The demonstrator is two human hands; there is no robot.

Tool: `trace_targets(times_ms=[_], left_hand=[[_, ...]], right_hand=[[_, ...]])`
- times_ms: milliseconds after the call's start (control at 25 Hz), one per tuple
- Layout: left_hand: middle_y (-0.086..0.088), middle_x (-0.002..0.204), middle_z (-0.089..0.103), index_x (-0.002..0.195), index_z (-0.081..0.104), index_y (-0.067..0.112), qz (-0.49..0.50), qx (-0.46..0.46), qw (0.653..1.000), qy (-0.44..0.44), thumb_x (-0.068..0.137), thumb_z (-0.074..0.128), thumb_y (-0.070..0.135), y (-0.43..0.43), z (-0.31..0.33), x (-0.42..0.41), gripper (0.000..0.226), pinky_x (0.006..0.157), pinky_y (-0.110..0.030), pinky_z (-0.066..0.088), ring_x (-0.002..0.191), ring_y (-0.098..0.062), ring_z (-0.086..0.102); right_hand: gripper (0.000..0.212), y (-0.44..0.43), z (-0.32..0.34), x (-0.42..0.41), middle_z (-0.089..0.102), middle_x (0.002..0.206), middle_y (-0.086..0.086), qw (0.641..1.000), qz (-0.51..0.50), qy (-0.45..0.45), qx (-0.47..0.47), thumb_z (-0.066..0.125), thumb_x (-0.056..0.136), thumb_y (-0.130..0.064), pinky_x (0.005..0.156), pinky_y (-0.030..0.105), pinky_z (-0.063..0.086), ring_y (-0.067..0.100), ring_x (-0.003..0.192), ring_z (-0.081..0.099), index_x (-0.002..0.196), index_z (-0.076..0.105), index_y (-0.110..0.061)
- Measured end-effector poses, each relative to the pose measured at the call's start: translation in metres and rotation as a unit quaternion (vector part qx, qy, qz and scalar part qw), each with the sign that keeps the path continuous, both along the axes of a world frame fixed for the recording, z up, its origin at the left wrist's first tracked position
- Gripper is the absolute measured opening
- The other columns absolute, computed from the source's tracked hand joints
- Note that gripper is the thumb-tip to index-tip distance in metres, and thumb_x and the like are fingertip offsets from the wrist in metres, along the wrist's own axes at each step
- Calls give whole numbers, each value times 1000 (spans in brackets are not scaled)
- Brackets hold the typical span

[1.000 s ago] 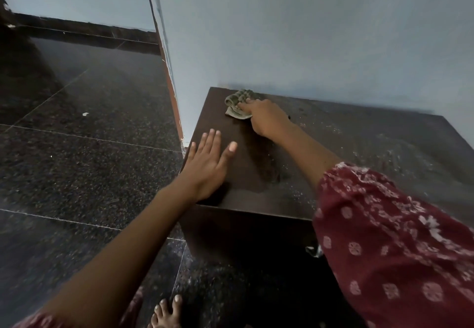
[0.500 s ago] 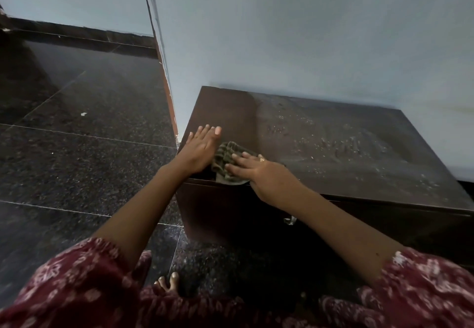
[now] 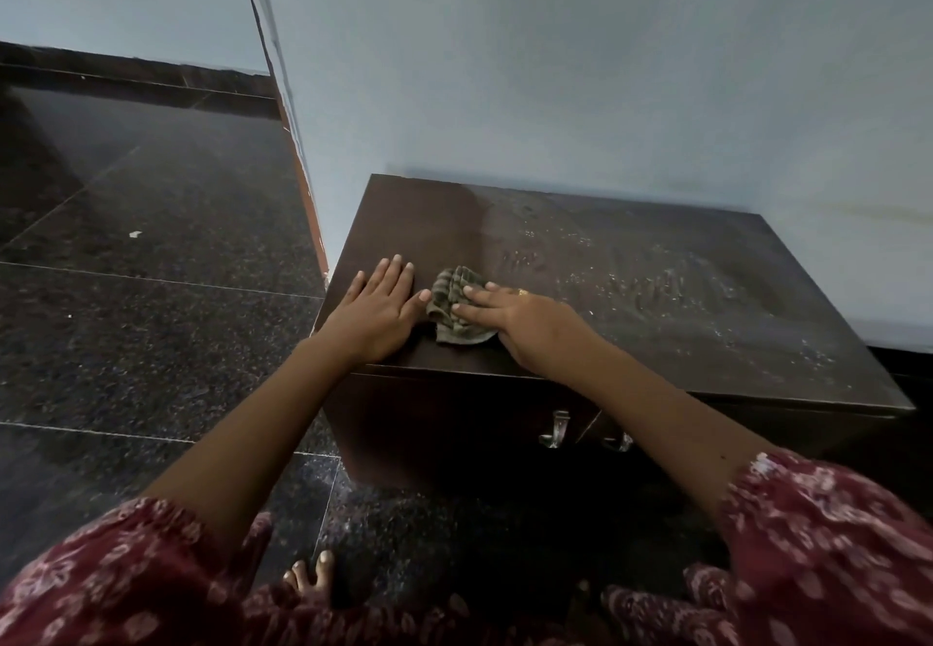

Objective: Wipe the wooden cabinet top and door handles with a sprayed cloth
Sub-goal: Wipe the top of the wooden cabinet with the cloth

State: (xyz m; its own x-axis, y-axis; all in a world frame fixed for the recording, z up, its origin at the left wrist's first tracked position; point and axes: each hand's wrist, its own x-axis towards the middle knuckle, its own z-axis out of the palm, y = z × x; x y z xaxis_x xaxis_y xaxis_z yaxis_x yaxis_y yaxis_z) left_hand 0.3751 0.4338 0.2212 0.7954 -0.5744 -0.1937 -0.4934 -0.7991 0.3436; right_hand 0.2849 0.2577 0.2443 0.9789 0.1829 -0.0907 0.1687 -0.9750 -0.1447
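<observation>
The right hand (image 3: 525, 324) has drawn the cloth (image 3: 457, 307) from the far left corner of the cabinet top (image 3: 429, 226) to its front left, just beside the left hand (image 3: 376, 309). Next strokes should overlap and run rightward over the dusty area (image 3: 656, 292). Right fingers (image 3: 487, 296) press the bunched cloth, nearly straight; left fingers (image 3: 391, 276) lie flat on wood, holding nothing.

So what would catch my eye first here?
Two bare hands at the front left of the dark cabinet top: the right hand presses a crumpled cloth down, and the left hand lies flat beside it. Then the pale dust speckling the top's right part, beside a cleaner strip on the left.
</observation>
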Motion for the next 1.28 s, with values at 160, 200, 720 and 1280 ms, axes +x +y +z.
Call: trace_targets(times_ms=[160,200,720,1280], left_hand=[[-3,160,-9,150,0,13,-2,6,1000,-7,99,14,43,-2,-1,5,61,120,-34,-7,147,-13,-12],[-2,160,-10,150,-1,13,-1,17,1000,-18,99,15,45,-3,-2,5,62,120,-34,-8,147,-13,-13],[-2,159,-18,149,-11,15,5,77,996,-50,94,14,54,-10,-6,4,72,119,-35,-10,146,-12,-19],[-8,160,-12,149,-4,8,13,64,997,-47,99,15,44,-14,-2,-3,65,120,-38,-10,147,-17,-15]], right_hand=[[60,-12,-5,45,23,156,-8,998,-54,-12,0,31,91,0,116,44,28,16,145,21,141,32,-34],[60,-16,-5,58,23,156,-8,998,-68,-14,-5,31,92,0,117,44,26,16,145,20,141,32,-34],[55,-57,4,173,30,154,5,988,-148,1,-41,36,91,-2,112,41,31,32,136,33,142,34,-19],[59,-5,1,-10,14,158,1,998,-58,9,16,37,90,3,119,39,12,17,146,16,144,28,-20]])
